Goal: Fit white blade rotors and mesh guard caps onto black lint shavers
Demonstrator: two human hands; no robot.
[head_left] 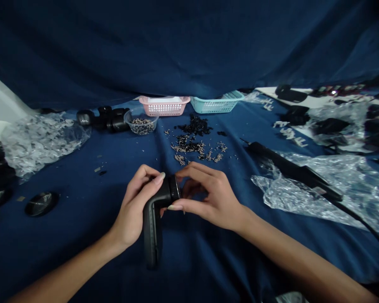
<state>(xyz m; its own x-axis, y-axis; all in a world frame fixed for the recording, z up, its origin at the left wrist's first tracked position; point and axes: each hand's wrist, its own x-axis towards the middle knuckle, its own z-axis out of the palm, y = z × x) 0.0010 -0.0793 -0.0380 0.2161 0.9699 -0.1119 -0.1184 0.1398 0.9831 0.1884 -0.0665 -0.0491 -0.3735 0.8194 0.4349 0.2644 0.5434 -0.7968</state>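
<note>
A black pistol-shaped device [153, 227] is held above the blue cloth, its handle pointing down towards me. My left hand [137, 204] wraps round the bend of its body, thumb along the top. At the round, ridged right end [174, 187], my right hand [205, 191] grips with curled fingers and thumb, the fingertips at the rim. Part of that end is hidden by the fingers. Beyond the hands lie scattered small screws [213, 156] and a heap of small black parts [196, 125].
A clear bowl of screws [141, 124] stands near pink [164, 107] and teal [217, 105] baskets. A corded black electric screwdriver [293, 170] lies on plastic wrap [344, 206] at right. Bagged clear parts [44, 139] and a round black part [41, 204] are at left.
</note>
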